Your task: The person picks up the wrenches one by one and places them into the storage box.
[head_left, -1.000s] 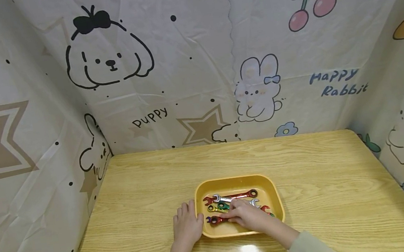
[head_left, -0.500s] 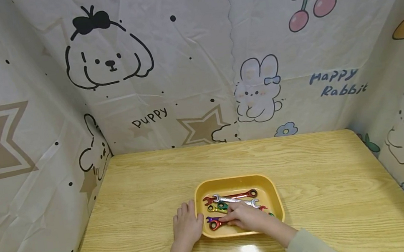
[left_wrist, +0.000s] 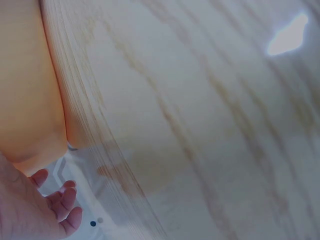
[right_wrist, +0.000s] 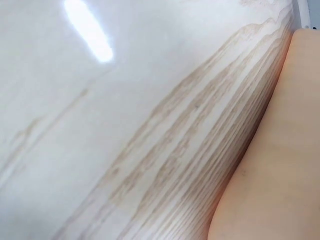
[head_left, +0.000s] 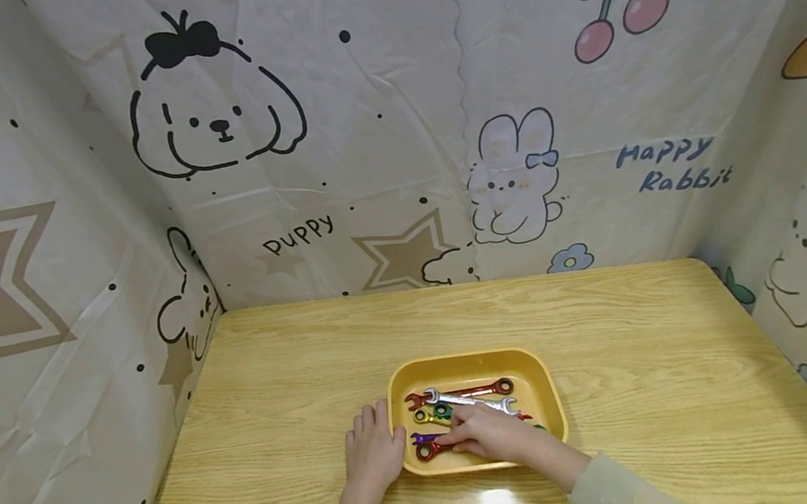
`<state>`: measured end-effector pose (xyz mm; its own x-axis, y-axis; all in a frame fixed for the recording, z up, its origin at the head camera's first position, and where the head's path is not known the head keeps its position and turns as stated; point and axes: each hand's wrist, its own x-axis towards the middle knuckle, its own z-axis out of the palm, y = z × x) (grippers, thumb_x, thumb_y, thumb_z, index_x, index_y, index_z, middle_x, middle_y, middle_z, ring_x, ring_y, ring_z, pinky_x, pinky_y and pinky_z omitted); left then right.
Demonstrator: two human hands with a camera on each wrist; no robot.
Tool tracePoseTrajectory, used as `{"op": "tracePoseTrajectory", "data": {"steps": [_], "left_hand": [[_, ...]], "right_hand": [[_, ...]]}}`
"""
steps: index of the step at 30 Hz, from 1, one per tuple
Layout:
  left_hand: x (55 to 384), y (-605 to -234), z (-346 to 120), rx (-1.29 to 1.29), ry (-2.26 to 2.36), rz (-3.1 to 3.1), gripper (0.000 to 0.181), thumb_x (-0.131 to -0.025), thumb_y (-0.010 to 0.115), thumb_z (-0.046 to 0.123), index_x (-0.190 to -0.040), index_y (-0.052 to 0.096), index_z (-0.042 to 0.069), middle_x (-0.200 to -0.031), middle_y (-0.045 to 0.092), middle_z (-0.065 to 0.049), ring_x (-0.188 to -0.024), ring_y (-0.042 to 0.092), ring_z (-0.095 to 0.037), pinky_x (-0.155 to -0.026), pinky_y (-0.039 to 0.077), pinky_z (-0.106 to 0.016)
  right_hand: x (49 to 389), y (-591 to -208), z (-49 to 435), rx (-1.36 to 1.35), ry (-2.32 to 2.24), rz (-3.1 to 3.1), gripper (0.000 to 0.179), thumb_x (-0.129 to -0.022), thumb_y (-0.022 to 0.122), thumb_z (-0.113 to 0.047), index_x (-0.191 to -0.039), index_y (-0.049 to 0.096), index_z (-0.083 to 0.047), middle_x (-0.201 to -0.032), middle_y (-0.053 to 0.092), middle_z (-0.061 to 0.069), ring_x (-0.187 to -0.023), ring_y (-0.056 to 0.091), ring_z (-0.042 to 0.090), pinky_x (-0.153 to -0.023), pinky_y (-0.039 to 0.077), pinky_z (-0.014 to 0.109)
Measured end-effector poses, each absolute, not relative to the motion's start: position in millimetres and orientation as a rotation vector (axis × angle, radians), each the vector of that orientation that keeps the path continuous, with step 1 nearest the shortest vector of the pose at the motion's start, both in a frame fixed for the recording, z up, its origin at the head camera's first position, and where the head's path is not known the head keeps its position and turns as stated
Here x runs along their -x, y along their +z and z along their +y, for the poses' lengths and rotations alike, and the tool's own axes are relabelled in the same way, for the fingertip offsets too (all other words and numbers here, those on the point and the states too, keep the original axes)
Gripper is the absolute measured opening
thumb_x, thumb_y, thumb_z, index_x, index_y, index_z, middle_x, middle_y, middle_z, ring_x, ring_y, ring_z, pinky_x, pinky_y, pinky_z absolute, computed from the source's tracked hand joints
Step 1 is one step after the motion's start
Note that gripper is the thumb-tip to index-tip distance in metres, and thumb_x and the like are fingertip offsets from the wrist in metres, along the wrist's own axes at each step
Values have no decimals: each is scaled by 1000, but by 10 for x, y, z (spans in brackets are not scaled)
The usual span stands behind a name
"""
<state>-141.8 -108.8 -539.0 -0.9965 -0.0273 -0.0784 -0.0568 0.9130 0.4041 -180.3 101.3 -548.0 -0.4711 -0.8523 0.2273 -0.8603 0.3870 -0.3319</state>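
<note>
A yellow tray (head_left: 477, 357) holds several small combination wrenches. My right hand (head_left: 497, 432) reaches into it, thumb and index finger pinching a red wrench (head_left: 425, 452) near its ring end. Just behind that lies a purple wrench (head_left: 419, 438), partly covered by the fingers. Farther back are a silver wrench (head_left: 506, 406), another red wrench (head_left: 477, 392), a yellow wrench (head_left: 420, 416) and a green wrench (head_left: 441, 409). My left hand (head_left: 374, 447) rests at the tray's left side, fingers extended and thumb against the rim. In the left wrist view, its fingertips (left_wrist: 72, 220) show beside the tray wall.
The tray stands on a wood-grain table (head_left: 295, 358) near its front. A printed cloth (head_left: 387, 119) hangs along the back and both sides. Both forearms come in from the front edge.
The red wrench under my right hand has shifted toward the tray's near side, uncovering more of the purple wrench. My left hand and the tray have stayed in place.
</note>
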Motion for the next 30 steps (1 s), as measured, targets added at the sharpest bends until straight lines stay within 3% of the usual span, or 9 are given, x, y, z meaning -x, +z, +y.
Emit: {"op": "tracePoseTrajectory", "data": {"steps": [13, 30], "left_hand": [[1419, -5405, -1091, 65, 639, 3006, 46, -89, 45, 27, -128, 40, 4, -107, 43, -13, -94, 39, -28, -79, 33, -44], [1409, -5397, -1087, 71, 653, 3001, 45, -89, 45, 27, -128, 40, 5, -108, 43, -13, -95, 39, -28, -80, 33, -44]], "right_hand": [[1803, -5474, 1002, -1580, 485, -2610, 25, -83, 65, -25, -108, 69, -28, -83, 54, -9, -70, 46, 2, -64, 37, 17], [1848, -5516, 995, -1676, 510, -2354, 25, -78, 70, -19, -103, 72, -22, -79, 55, -5, -67, 49, 3, -62, 40, 14]]}}
